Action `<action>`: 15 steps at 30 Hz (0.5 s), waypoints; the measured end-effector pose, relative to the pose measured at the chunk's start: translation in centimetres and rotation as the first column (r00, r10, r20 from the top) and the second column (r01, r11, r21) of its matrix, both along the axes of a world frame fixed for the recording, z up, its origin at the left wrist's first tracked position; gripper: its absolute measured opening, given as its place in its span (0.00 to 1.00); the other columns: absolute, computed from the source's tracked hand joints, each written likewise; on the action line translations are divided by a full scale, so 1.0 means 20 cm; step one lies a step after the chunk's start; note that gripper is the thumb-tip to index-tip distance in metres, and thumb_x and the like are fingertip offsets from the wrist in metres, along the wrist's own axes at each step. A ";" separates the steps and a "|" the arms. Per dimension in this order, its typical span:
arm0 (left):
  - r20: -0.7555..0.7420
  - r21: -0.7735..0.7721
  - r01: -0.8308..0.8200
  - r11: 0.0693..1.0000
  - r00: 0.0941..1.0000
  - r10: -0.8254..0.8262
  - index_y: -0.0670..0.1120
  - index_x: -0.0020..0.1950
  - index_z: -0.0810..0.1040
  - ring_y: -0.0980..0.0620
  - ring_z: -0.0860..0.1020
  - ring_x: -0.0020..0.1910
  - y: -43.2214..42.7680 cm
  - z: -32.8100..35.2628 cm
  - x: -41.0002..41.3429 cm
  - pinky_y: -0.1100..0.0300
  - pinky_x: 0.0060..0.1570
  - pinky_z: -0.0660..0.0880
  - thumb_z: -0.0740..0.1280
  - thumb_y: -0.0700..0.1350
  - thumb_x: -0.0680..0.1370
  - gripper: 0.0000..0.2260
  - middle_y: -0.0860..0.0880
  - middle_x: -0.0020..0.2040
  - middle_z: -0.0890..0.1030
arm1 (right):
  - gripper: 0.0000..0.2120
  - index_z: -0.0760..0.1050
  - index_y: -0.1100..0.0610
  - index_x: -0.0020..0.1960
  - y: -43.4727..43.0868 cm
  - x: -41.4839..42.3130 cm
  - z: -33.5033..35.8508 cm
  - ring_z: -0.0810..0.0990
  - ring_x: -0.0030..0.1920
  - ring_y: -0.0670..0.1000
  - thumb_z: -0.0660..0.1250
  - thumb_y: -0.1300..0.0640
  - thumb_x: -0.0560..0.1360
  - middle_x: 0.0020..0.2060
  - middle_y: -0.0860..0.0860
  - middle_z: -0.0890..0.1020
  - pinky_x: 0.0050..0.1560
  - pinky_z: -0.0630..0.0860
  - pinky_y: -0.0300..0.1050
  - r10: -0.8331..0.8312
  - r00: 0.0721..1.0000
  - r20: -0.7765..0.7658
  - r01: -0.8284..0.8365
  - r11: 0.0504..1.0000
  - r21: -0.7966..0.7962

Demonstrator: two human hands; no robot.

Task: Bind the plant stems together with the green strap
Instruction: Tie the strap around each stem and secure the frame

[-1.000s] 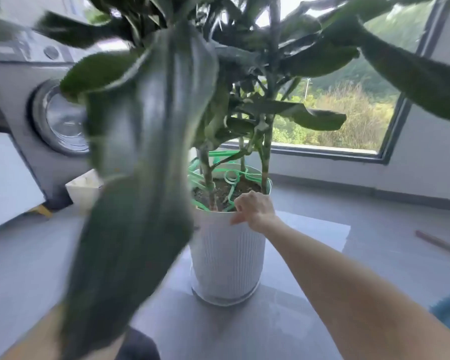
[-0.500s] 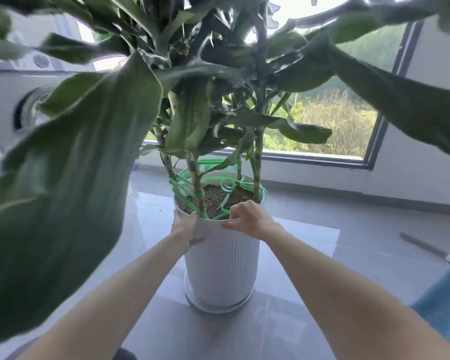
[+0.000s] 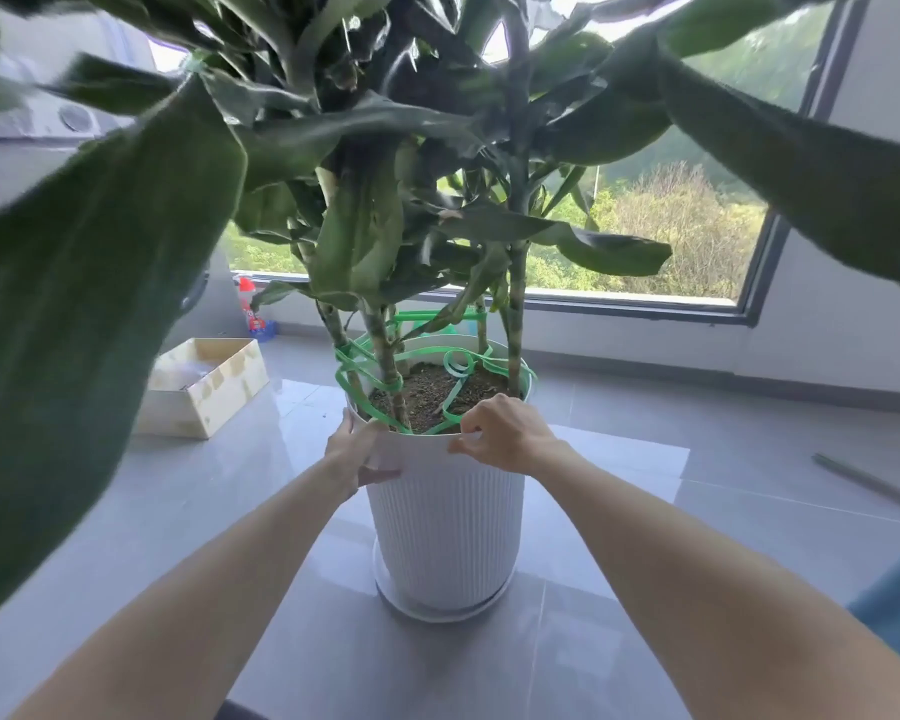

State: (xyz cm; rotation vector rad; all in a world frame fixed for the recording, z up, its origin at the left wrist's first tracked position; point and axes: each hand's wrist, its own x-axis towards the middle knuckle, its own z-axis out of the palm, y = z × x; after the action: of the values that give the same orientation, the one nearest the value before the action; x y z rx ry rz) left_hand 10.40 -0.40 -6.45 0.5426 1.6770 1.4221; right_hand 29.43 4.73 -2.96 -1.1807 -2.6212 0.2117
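The left hand (image 3: pixel 357 452) has joined the right hand (image 3: pixel 505 433) within the last second, so both now hold the white ribbed pot (image 3: pixel 442 527) by its rim. To me that looks like steadying or turning it, not binding yet. The left grips at eight o'clock with its thumb on the wall. The right pinches the rim at five o'clock, fingers curled over; whether it also catches the green strap (image 3: pixel 365 366) I cannot tell. The strap lies looped on the soil, wound loosely round the stems (image 3: pixel 383 350) at ten o'clock.
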 end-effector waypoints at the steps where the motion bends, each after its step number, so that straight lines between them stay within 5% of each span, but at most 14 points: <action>1: -0.006 -0.003 0.010 1.000 1.000 -0.010 0.55 0.77 0.55 0.44 0.73 0.49 0.00 -0.01 -0.02 0.44 0.31 0.80 0.65 0.40 0.77 0.33 0.47 0.73 0.62 | 0.17 0.78 0.53 0.39 0.00 -0.01 0.00 0.79 0.44 0.53 0.67 0.40 0.73 0.40 0.51 0.80 0.39 0.67 0.42 -0.004 1.000 0.005 0.004 1.000 0.013; 4: -0.022 -0.010 0.062 0.998 0.998 -0.062 0.54 0.76 0.58 0.45 0.74 0.41 0.03 -0.02 -0.09 0.42 0.38 0.80 0.62 0.38 0.77 0.30 0.44 0.67 0.68 | 0.17 0.78 0.52 0.39 -0.02 -0.05 -0.01 0.79 0.46 0.54 0.66 0.39 0.73 0.42 0.51 0.81 0.40 0.66 0.43 -0.017 1.000 0.011 0.016 0.998 0.061; 9: -0.027 -0.035 0.170 0.985 0.985 -0.171 0.51 0.64 0.70 0.41 0.73 0.48 0.03 0.01 -0.19 0.49 0.30 0.81 0.63 0.39 0.77 0.16 0.38 0.63 0.71 | 0.17 0.80 0.55 0.44 -0.08 -0.14 0.00 0.78 0.47 0.54 0.65 0.41 0.75 0.42 0.52 0.81 0.40 0.62 0.42 -0.025 0.999 0.037 0.020 0.990 0.140; 15: -0.042 -0.076 0.180 0.981 0.982 -0.183 0.48 0.72 0.65 0.38 0.81 0.49 0.03 0.04 -0.27 0.49 0.34 0.81 0.60 0.38 0.76 0.24 0.40 0.64 0.73 | 0.19 0.73 0.55 0.34 -0.13 -0.27 0.01 0.71 0.37 0.54 0.63 0.43 0.75 0.29 0.50 0.69 0.40 0.63 0.43 -0.020 0.996 0.091 0.006 0.988 0.155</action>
State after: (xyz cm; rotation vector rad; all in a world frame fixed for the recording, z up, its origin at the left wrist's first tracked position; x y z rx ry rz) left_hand 4.92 0.18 -5.60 0.6764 1.6647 1.2216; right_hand 24.05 2.15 -2.82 -1.1806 -2.6520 -0.0503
